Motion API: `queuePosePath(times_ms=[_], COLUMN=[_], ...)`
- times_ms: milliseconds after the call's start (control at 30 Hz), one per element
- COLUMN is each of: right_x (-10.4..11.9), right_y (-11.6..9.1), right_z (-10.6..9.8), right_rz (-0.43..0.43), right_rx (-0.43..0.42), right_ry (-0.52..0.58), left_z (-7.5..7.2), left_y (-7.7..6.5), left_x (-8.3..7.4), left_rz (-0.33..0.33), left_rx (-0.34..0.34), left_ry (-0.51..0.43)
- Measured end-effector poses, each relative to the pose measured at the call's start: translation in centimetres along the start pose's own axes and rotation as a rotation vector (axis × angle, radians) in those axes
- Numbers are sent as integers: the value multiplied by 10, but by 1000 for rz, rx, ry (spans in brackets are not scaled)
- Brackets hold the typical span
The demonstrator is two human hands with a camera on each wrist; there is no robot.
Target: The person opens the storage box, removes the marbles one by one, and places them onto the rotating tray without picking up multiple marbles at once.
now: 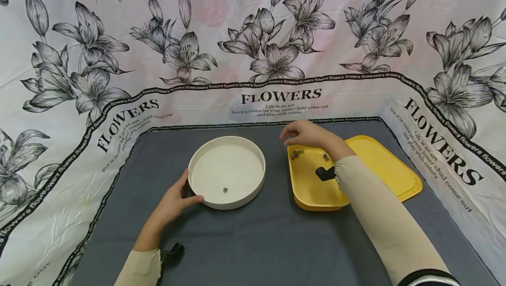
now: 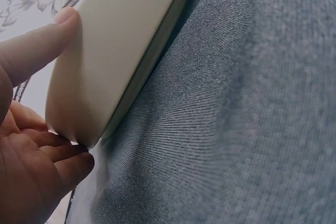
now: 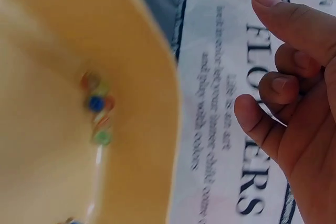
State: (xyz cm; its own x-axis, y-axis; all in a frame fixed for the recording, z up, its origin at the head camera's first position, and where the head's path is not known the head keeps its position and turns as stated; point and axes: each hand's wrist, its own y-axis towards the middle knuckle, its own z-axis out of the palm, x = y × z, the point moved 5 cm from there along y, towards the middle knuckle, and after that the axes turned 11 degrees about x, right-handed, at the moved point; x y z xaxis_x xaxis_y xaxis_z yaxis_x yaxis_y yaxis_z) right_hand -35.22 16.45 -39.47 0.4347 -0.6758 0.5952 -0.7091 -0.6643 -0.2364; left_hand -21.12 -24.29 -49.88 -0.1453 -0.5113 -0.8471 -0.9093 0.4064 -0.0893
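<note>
- Beads (image 1: 295,155) lie clustered at the far left corner of the yellow container (image 1: 316,187); a second small group (image 1: 326,157) sits further right. The right-wrist view is blurred there, so no exact count.
- Lone bead (image 1: 225,190) rests on the floor of the white dish (image 1: 223,163), toward its near side.
- Left hand (image 1: 174,202): fingers grasp the dish's left side, thumb at the rim. Whether any fingertip is tucked under the base: cannot tell.
- Right hand (image 1: 306,135): fingers loosely bent, no bead visible between them; poised near the container's far left corner.
- Risk 1: tipping. Uneven lift or push by the left hand would probably set the lone bead rolling, as the dish floor looks smooth.
- Risk 2: lost pick. Beads appear small, round and slick, and packed against the wall; a hurried pinch could scatter them or squirt one loose.
- Risk 3: drop in transit. Container and dish stand apart, with bare counter (image 1: 245,251) between; a weak grip there could send a bead rolling over the cloth.
- Risk 4: snag. Black cuff device (image 1: 325,173) hangs over the container; lowering the wrist might knock the wall or shift the yellow lid-like panel (image 1: 379,163) beside it.
</note>
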Motion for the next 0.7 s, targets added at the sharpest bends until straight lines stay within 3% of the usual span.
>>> queuePosePath(times_ms=[333,567,700], right_x=[-48,-69,-74], right_y=[-6,-5,-3], right_z=[16,32,35], right_rz=[87,140,124], right_rx=[8,15,14], right_ry=[54,71,67], left_z=[-2,-2,-2], left_y=[0,-1,0], left_x=[3,3,2], left_rz=[-19,-22,-9], left_rx=[0,4,0], left_ry=[21,9,-5])
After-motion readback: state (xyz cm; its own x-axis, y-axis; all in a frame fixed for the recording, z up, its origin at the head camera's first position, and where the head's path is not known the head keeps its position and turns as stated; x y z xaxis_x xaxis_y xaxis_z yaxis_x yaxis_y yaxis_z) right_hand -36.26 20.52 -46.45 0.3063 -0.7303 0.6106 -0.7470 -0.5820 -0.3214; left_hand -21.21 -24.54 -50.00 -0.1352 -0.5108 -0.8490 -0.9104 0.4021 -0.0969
